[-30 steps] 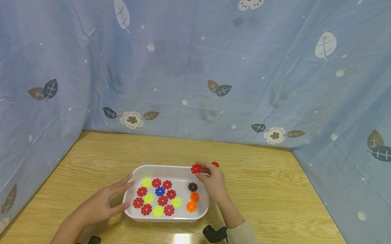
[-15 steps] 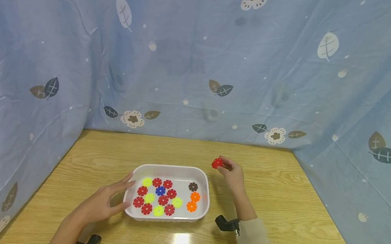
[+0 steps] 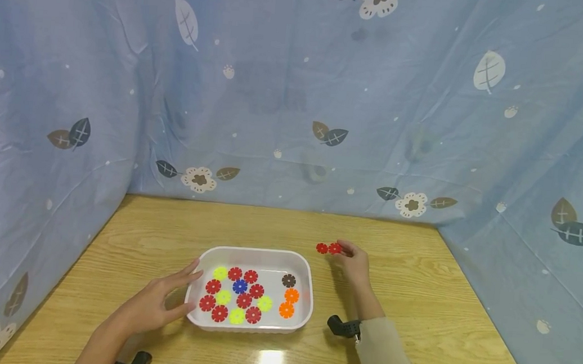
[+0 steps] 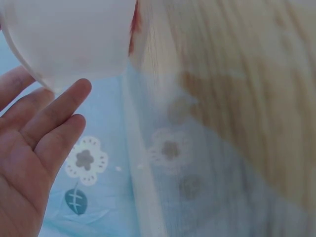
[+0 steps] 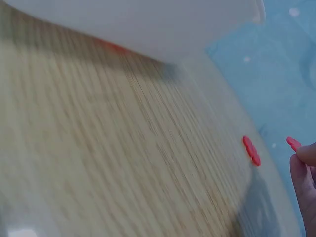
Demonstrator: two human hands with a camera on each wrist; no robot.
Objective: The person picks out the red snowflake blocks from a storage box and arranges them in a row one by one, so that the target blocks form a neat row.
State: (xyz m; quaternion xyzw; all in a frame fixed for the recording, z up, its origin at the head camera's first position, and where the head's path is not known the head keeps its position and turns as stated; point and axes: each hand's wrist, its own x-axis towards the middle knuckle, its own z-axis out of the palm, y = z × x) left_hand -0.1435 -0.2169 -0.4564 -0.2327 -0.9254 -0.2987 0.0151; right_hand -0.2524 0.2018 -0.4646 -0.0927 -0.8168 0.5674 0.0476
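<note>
Pinching a red disc (image 3: 335, 249) between thumb and fingertip, the right hand (image 3: 358, 265) hung near the back of the table (image 3: 390, 290), to the right of the tray (image 3: 291, 330). Just beyond those fingertips, on the left, a second red disc (image 3: 322, 248) lay on the wood; the head view put the two edge to edge, while the right wrist view showed a gap between them. The left hand (image 3: 153, 305) had its fingers and thumb spread apart at the tray's left end, the tips at the white rim; how firmly they pressed, I could not tell.

Inside the tray, eight red discs (image 3: 244, 300), four yellow discs (image 3: 237, 316) and one blue disc (image 3: 240, 286) were scattered over the left and middle. A dark brown disc (image 3: 288, 280) sat towards the right end, with two orange discs (image 3: 286, 309) in front of it.

Further back along the arms came a black device (image 3: 343, 326) at the right wrist, a beige sleeve (image 3: 388, 358) and another black device (image 3: 133, 362) at the left wrist. Blue cloth (image 3: 277, 91) printed with leaves and flowers rose behind the table and along both sides.
</note>
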